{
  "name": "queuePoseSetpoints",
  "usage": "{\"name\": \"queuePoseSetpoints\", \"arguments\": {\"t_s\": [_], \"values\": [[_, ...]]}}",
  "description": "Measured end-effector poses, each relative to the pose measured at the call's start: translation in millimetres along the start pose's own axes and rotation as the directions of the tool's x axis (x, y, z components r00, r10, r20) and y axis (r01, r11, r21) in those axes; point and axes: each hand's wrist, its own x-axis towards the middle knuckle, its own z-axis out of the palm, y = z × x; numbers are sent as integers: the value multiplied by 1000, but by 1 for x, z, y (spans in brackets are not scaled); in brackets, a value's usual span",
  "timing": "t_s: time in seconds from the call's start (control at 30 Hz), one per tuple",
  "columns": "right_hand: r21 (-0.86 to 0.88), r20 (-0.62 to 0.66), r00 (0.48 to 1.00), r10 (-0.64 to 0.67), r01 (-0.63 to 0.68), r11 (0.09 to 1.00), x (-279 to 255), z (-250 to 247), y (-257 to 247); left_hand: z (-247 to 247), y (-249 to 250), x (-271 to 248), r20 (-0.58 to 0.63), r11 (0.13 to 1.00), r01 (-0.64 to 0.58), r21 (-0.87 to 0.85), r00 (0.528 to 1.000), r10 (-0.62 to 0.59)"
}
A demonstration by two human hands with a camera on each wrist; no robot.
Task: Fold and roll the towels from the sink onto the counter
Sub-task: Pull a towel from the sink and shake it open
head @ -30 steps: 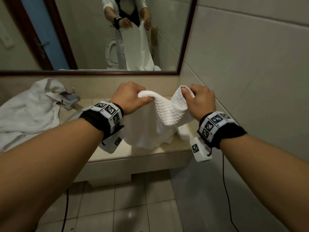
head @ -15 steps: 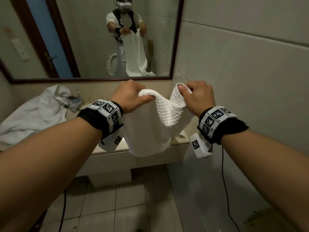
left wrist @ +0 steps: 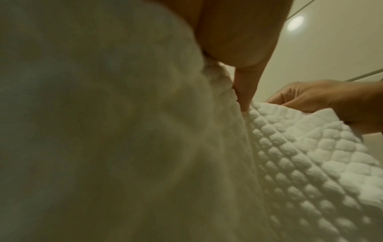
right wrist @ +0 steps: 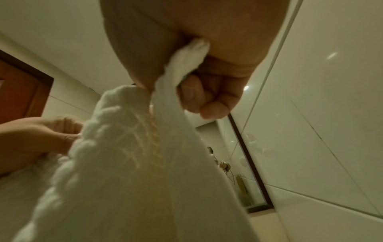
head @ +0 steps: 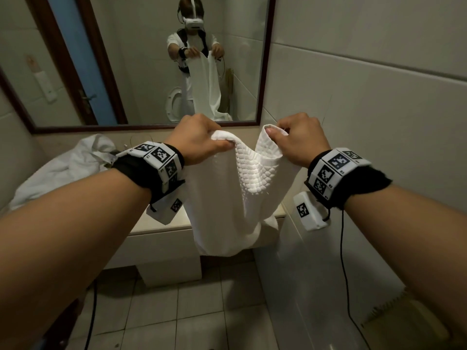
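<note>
A crumpled white cloth towel (head: pixel 63 168) is lying heaped on the pale stone tabletop (head: pixel 161 227), well to the left of the left hand's fingers (head: pixel 222 145). The left hand (head: pixel 199 140) is pinching one top corner of a white waffle-textured towel (head: pixel 227 198), its fingers curled round the fabric. The towel is sagging between both hands and hanging down in front of the tabletop edge. The right hand (head: pixel 298 140) is gripping the other top corner, fingers (right wrist: pixel 199 96) clenched on the cloth.
</note>
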Motion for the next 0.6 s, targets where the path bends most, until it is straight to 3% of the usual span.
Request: {"name": "queuePoseSetpoints", "arguments": {"t_s": [0.43, 0.6], "values": [[-122, 171, 984, 59, -38, 992, 6, -17, 25, -5, -2, 2, 108, 998, 60, 11, 992, -60], [-204, 150, 984, 92, -60, 977, 14, -16, 46, -6, -14, 5, 50, 993, 113, 18, 992, -114]]}}
